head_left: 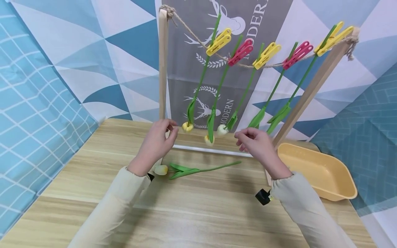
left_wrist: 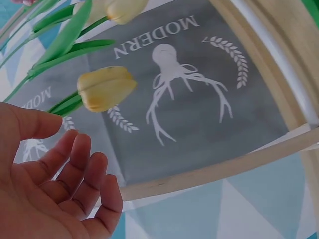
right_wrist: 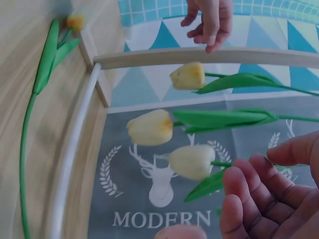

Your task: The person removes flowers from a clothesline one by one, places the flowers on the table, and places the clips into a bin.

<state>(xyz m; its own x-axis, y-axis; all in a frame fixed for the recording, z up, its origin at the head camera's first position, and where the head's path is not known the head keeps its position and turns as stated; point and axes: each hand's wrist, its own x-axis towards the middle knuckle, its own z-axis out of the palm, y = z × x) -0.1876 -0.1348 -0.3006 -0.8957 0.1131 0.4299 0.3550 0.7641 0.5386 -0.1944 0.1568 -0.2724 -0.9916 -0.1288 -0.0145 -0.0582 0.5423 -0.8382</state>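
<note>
- Between the hands, upside-down tulips hang in a row; the leftmost, a yellow tulip (head_left: 187,127), is just beside the left hand (head_left: 157,138), its fingers loosely bent and apart from the bloom.
- Near a white tulip (head_left: 222,129), the right hand (head_left: 256,140) is loosely curled, well apart from the left (whether it touches stem or leaf, I cannot tell).
- Above, yellow and pink clothespins (head_left: 219,42) clip five stems to a rope (head_left: 167,11).
- Below, a loose tulip (head_left: 185,171) lies on the table (head_left: 186,213).
- Farther right, a yellow basin (head_left: 319,172).
</note>
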